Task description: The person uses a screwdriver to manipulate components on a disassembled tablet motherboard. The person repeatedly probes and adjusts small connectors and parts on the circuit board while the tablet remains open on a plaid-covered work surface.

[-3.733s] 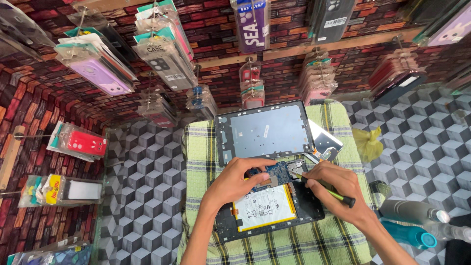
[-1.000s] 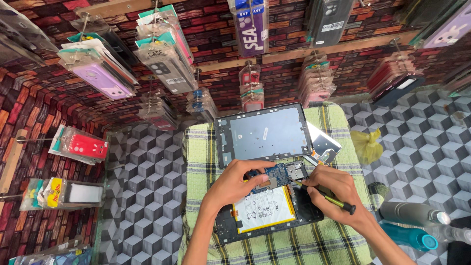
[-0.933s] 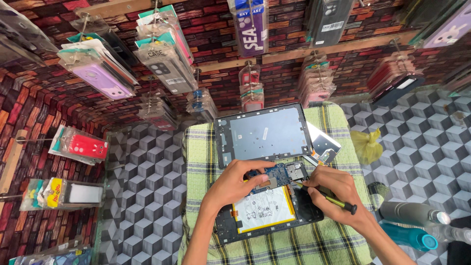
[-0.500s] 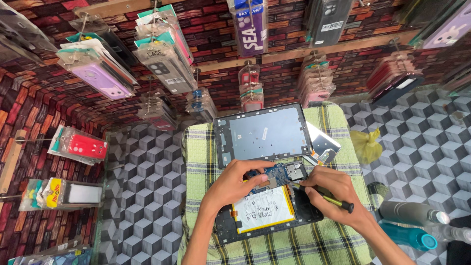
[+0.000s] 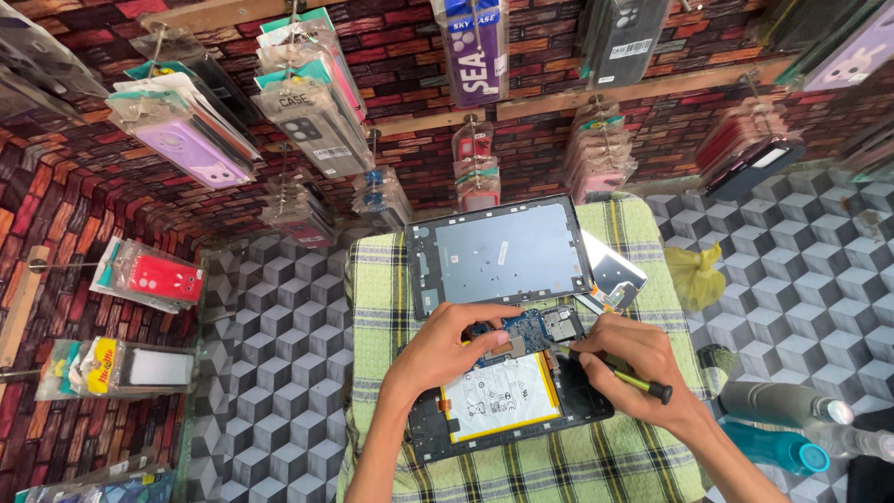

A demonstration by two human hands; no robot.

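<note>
The left hand (image 5: 447,349) presses its fingertips (image 5: 498,321) down together on the blue circuit board (image 5: 531,328) of an opened tablet (image 5: 507,396). The right hand (image 5: 633,363) has its fingers clamped on a yellow-handled screwdriver (image 5: 619,373), tip at the board's right end. The tablet lies near the front edge of the green checked cloth (image 5: 372,279), its white battery (image 5: 498,396) below the board. The grey back cover (image 5: 498,253) rests toward the cloth's far edge.
</note>
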